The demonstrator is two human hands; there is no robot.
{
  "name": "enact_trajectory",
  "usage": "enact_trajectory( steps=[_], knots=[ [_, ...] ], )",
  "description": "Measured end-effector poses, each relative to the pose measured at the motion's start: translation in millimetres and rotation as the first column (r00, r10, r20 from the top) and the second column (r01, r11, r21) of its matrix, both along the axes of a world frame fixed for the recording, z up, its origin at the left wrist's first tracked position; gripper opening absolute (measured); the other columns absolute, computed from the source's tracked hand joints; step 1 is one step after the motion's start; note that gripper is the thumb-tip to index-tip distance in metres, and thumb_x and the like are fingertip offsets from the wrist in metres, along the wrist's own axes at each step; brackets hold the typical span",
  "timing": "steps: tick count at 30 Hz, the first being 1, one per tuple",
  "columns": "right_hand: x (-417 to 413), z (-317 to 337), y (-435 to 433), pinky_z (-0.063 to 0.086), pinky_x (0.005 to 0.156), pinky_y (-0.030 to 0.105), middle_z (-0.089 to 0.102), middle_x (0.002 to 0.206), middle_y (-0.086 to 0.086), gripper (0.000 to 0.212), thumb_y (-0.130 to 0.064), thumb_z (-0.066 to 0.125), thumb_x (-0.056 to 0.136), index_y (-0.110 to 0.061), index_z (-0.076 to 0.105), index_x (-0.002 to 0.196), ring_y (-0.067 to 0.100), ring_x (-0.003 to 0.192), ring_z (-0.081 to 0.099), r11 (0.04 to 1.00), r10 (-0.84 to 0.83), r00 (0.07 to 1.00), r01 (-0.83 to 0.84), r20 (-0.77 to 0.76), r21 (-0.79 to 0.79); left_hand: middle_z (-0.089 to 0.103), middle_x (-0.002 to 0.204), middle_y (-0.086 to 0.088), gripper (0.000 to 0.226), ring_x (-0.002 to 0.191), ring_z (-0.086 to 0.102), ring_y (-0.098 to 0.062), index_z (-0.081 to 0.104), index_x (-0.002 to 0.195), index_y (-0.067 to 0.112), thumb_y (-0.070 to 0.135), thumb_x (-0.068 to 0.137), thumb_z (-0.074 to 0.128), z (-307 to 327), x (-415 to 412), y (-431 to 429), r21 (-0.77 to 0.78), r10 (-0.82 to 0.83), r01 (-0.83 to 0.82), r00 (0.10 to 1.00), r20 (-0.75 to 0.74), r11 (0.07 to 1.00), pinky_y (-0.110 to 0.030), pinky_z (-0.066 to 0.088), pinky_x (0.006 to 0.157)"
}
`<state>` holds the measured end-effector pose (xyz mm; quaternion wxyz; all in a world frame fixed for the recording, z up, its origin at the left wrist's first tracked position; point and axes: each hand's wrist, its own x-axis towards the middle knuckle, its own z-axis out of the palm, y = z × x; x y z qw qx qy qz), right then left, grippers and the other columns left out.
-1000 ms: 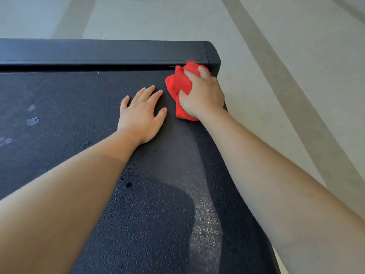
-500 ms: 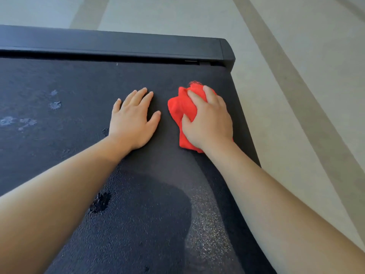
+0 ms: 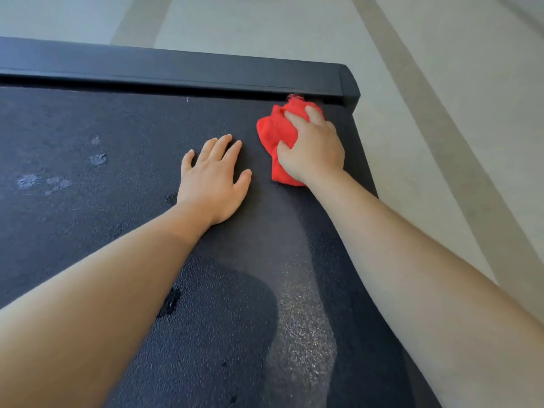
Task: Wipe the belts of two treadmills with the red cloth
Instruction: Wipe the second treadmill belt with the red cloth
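A black textured treadmill belt [image 3: 123, 160] fills most of the view. My right hand [image 3: 312, 148] grips a bunched red cloth [image 3: 275, 134] and presses it onto the belt near the far right corner, just short of the black end cover [image 3: 176, 72]. My left hand [image 3: 213, 181] lies flat on the belt with fingers spread, a little left of the cloth and apart from it. Pale dusty smudges [image 3: 97, 159] mark the belt's left side. A shiny damp streak [image 3: 300, 316] runs along the belt between my forearms.
The belt's right edge [image 3: 360, 154] drops to a pale tiled floor [image 3: 441, 83] with darker stripes. More floor lies beyond the end cover. Small dark spots [image 3: 169, 301] dot the belt near my left forearm.
My right hand pulled the cloth back from the end cover, then pushed it forward again to the far right corner. My left hand stayed flat on the belt.
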<state>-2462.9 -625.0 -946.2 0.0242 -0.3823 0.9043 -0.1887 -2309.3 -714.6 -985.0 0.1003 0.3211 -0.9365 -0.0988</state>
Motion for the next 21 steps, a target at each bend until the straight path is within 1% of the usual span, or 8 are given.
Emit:
enact_trajectory(
  steps=[5,8,11,14,17,21],
  knots=[
    [63.5,-0.7,66.9,0.037,0.102,0.040,0.019,0.157,-0.002,0.059,-0.039,0.055,0.086,-0.037,0.037,0.142,0.027,0.139,0.023,0.999,0.030,1.000,-0.030,0.009,0.021,0.019,0.156,0.000,0.056,0.144,0.011,-0.019,0.025,0.146,0.021,0.043,0.095,0.031,6.1,3.8,3.7,0.027,-0.003,0.002,1.000,0.025,1.000,-0.047,0.007,0.116],
    [108.0,-1.9,110.6,0.038,0.101,0.040,0.021,0.156,-0.001,0.060,-0.040,0.057,0.085,-0.036,0.038,0.142,0.028,0.139,0.025,0.998,0.057,0.998,-0.057,-0.013,0.007,0.017,0.157,-0.002,0.056,0.144,0.010,-0.022,0.024,0.146,0.020,0.043,0.096,0.030,7.2,16.2,15.6,0.026,-0.034,0.032,0.998,0.056,0.999,-0.046,0.007,0.116],
    [151.8,-4.1,157.5,0.036,0.104,0.040,0.022,0.156,0.001,0.062,-0.041,0.058,0.083,-0.035,0.039,0.142,0.030,0.139,0.026,0.996,0.091,0.995,-0.091,-0.026,0.006,0.014,0.157,-0.003,0.057,0.145,0.008,-0.022,0.021,0.147,0.023,0.045,0.096,0.029,8.2,47.2,39.0,0.016,-0.153,0.152,0.984,0.095,0.988,-0.044,0.007,0.116],
    [175.5,-7.4,188.6,0.035,0.106,0.043,0.024,0.156,0.004,0.063,-0.039,0.059,0.081,-0.033,0.040,0.141,0.032,0.139,0.027,0.993,0.115,0.993,-0.115,-0.030,0.002,0.014,0.157,-0.001,0.057,0.145,0.009,-0.021,0.022,0.147,0.026,0.046,0.095,0.028,11.0,86.2,63.6,0.016,-0.251,0.251,0.963,0.100,0.968,-0.042,0.008,0.116],
    [169.7,-6.3,182.1,0.038,0.104,0.041,0.025,0.155,0.002,0.061,-0.037,0.059,0.082,-0.033,0.042,0.140,0.029,0.138,0.027,0.994,0.105,0.994,-0.105,-0.019,-0.018,0.015,0.157,0.001,0.061,0.145,0.011,-0.020,0.023,0.147,0.027,0.049,0.091,0.021,16.8,114.5,83.7,0.029,-0.261,0.259,0.958,0.122,0.965,-0.040,0.007,0.115],
    [140.4,-3.6,140.6,0.039,0.101,0.042,0.023,0.154,0.002,0.059,-0.035,0.056,0.085,-0.032,0.040,0.141,0.029,0.137,0.026,0.999,0.041,0.999,-0.042,-0.019,-0.009,0.014,0.157,0.002,0.063,0.145,0.011,-0.020,0.023,0.147,0.027,0.048,0.088,0.020,21.5,132.9,103.7,0.050,-0.204,0.199,0.970,0.131,0.979,-0.039,0.006,0.116]
  ],
)
